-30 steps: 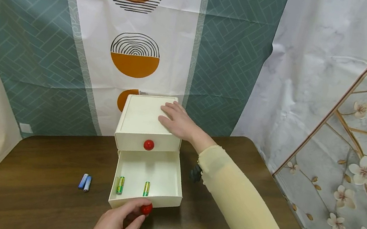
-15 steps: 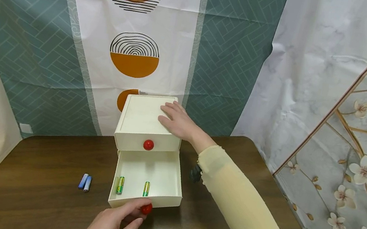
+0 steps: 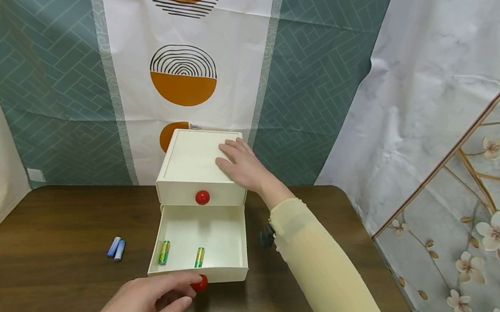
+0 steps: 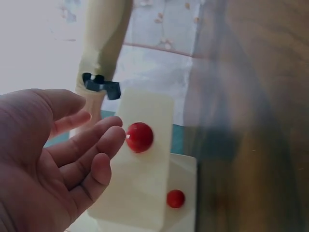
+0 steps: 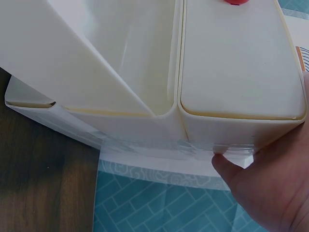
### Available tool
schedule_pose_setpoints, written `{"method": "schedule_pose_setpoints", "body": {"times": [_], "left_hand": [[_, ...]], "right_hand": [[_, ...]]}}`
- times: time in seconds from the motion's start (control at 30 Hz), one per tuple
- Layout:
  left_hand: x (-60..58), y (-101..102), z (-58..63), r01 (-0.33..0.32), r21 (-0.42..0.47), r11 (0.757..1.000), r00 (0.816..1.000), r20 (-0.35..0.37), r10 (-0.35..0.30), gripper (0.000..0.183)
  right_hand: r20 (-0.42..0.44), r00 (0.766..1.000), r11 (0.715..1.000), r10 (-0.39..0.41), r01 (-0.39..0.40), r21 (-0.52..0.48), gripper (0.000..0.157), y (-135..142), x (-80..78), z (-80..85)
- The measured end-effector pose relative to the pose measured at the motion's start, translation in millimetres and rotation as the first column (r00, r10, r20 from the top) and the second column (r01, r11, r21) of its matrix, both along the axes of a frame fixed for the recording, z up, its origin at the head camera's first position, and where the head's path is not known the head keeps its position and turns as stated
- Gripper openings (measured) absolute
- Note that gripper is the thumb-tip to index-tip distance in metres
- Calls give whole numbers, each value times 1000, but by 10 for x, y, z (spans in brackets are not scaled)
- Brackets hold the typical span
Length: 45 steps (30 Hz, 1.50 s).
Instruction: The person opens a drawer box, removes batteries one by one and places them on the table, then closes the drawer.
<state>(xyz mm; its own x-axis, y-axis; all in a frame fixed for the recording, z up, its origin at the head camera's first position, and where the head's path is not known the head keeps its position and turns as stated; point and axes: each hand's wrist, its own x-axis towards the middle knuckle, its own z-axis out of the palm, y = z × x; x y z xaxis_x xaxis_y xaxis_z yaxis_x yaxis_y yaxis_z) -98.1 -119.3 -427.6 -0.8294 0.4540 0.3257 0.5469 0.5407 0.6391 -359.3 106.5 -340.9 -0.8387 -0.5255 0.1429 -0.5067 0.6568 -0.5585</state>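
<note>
A white two-drawer cabinet (image 3: 200,156) has its lower drawer (image 3: 227,275) pulled out. Two green-yellow batteries (image 3: 164,252) lie apart inside that drawer. My left hand (image 3: 146,301) is at its red knob (image 3: 201,283); in the left wrist view the loosely bent fingers stand just beside the knob (image 4: 140,137) without gripping it. The upper drawer, with its own red knob (image 3: 202,197), is closed. My right hand (image 3: 245,166) rests on the cabinet's top at the right edge, fingers spread. The right wrist view has its thumb (image 5: 224,164) along the cabinet's side.
Two blue batteries (image 3: 116,248) lie side by side on the brown wooden table (image 3: 59,256), left of the drawer. A patterned curtain (image 3: 312,78) hangs behind the cabinet. A black device (image 3: 267,236) is strapped under the right wrist.
My left hand has slid slightly left and its fingers have loosened from the lower knob. The right hand, cabinet, drawer and batteries stay where they were.
</note>
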Motion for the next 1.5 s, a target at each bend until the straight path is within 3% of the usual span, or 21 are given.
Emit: {"method": "schedule_pose_setpoints", "body": {"times": [0.13,0.27,0.53,0.8,1.13,1.5], "left_hand": [[-12,-4,58,7,22,1000,991,-137,-4,42],[-43,-24,98,-27,16,999,966,-256,31,49],[-148,-74,189,-129,-63,990,931,-351,100,53],[-275,-105,224,-207,-144,968,915,-377,140,49],[-429,-100,234,-187,-215,958,906,-416,84,49],[-653,-47,230,-146,-344,928,944,-329,27,49]], "right_hand": [[1,1000,1000,-2,2,2,64,3,-4,-6],[6,1000,1000,-2,2,4,64,3,-3,-9],[-2,1000,1000,-2,2,-3,63,-6,-7,-12],[-2,1000,1000,1,-1,-5,63,-3,1,-2],[-11,1000,1000,-6,6,3,63,-9,3,-1],[-1,1000,1000,-11,11,1,64,3,15,3]]}}
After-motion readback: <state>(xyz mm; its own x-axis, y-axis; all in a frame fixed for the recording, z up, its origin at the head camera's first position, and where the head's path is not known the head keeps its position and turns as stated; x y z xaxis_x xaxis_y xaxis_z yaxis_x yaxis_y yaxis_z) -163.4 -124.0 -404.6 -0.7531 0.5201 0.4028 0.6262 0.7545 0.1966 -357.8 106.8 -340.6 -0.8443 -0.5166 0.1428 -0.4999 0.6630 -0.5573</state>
